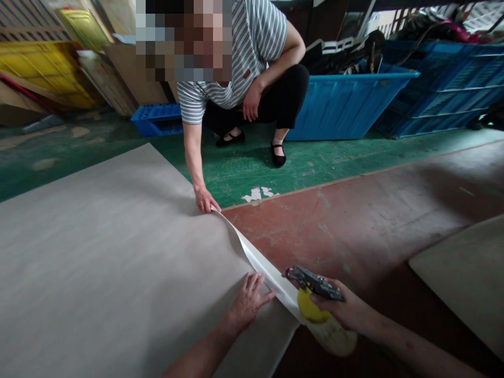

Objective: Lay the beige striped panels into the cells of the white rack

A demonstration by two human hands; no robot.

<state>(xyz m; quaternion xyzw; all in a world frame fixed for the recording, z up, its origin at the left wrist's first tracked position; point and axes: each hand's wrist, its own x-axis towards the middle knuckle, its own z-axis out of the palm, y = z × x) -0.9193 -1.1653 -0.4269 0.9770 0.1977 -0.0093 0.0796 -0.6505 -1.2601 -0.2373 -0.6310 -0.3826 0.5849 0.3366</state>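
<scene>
A large grey sheet (98,236) lies over a reddish-brown board (315,215). Along its right edge runs a white strip (268,268) that lifts and curls. My left hand (250,302) rests on the grey sheet beside this strip, fingers spread. My right hand (338,304) grips a spray bottle (315,307) with a dark trigger head, yellow collar and pale body, tilted, its nozzle pointing left over the strip. Across from me, a co-worker's hand (205,200) pinches the far end of the strip at the sheet's edge.
A co-worker in a striped shirt (220,100) squats on the green floor (236,157). Behind stand a blue tub (334,105) full of dark items and blue crates (425,89). A yellow crate (43,71) stands at back left. Another pale board (468,278) lies at right. White scraps (258,194) lie on the floor.
</scene>
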